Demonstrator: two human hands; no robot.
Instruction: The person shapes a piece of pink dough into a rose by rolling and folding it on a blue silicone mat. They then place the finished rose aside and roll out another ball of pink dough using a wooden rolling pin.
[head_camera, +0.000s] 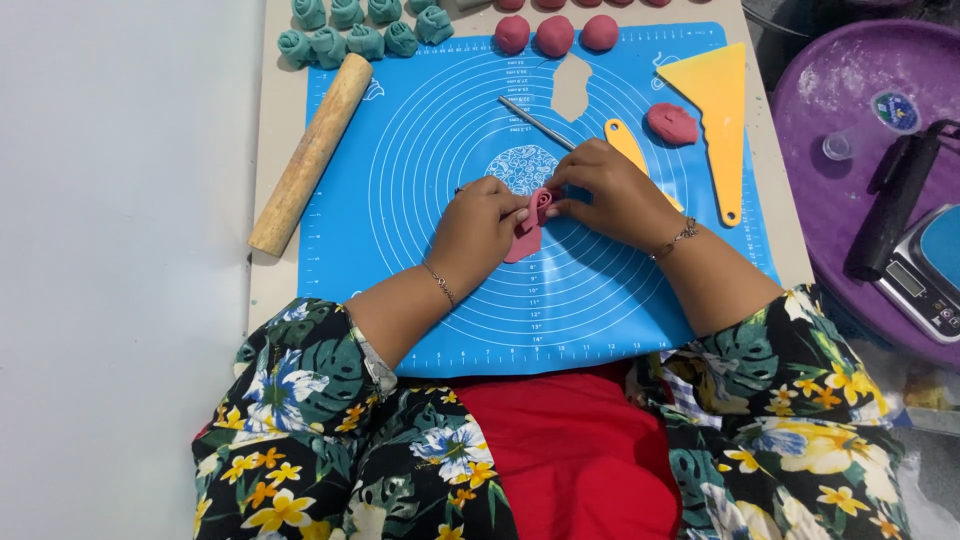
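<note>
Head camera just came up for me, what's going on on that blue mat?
A person is rolling a pink dough strip into a spiral on the blue mat, left hand and right hand pinching it together. Finished teal rosettes and pink balls line the far edge; a wooden rolling pin lies left.

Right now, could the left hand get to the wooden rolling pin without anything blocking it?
Probably yes. The left hand is pinching the pink dough roll with the right hand, so it would have to let go first. Only bare blue mat lies between it and the rolling pin.
</note>
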